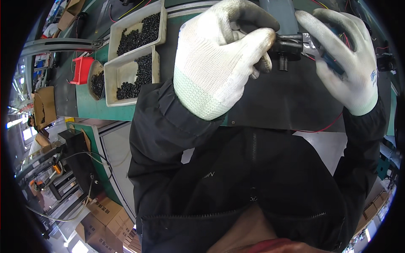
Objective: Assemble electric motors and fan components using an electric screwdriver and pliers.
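My left hand (219, 59), in a white knit glove, is closed, its thumb and fingertips pinched together at the left end of a black part (291, 44). What sits inside that pinch is hidden. A threaded metal stud (283, 64) points down from the black part toward me. My right hand (348, 59), gloved likewise, curls round pliers with silver jaws (310, 44) and a teal-blue handle partly covered by the fingers. The jaws meet the right side of the black part. Behind it rises a grey block (280, 16).
Left of my arm stand two pale trays (109, 78) of small black pieces, a round bowl (92, 86) of black rings and a red bin (82, 70). A red wire (325, 129) trails along the black mat's front edge. Cardboard boxes (103, 223) lie below, left.
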Demonstrator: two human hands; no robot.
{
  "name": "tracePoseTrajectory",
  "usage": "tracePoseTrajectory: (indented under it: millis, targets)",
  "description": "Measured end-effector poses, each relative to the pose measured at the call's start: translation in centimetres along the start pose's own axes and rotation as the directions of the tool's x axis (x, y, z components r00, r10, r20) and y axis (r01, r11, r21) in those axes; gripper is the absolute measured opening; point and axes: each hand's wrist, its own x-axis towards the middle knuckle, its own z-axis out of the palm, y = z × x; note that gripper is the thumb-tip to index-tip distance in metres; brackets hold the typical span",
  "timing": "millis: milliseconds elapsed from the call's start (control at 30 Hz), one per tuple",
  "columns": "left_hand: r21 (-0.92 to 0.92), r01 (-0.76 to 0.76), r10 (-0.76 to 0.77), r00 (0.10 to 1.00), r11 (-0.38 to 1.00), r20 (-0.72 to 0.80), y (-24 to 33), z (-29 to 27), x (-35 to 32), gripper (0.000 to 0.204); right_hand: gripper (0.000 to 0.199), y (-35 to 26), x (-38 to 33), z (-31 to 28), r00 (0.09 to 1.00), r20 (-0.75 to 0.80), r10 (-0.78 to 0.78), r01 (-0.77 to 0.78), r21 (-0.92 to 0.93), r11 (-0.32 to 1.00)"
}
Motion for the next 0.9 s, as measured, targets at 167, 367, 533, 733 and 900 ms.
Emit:
tracePoseTrajectory:
  millis: [167, 367, 533, 733, 900]
  targets:
    - [0.082, 0.049, -0.049, 0.999, 0.995, 0.006, -0.1, 1.0, 1.4, 0.021, 0.048, 0.8, -0.6, 0.1, 0.999, -0.049, -0.018, 0.011, -0.143, 0.99]
    - [-0.02, -0.059, 0.06, 0.998, 0.998, 0.022, -1.3, 1.3, 2.7, 0.023, 0.054, 1.0, -1.3, 3.7, 0.944, -0.313, 0.107, -0.134, -0.066, 0.989]
    - [-0.037, -0.015, 0.016, 1.0, 0.999, 0.018, -1.6, 1.1, 2.7, 0.025, 0.059, 1.8, -2.1, 2.9, 0.932, -0.343, 0.121, -0.129, -0.001, 0.992]
    - [0.012, 0.002, -0.003, 0.999, 1.0, 0.036, -1.2, 1.3, 2.8, 0.024, 0.061, 1.9, -2.0, 2.3, 0.987, -0.119, 0.107, -0.111, -0.031, 0.993]
    - [-0.01, -0.005, 0.005, 1.0, 1.0, 0.028, -1.7, 2.3, 3.2, 0.022, 0.063, 1.3, -2.2, 1.5, 0.977, -0.13, 0.172, -0.174, -0.007, 0.985]
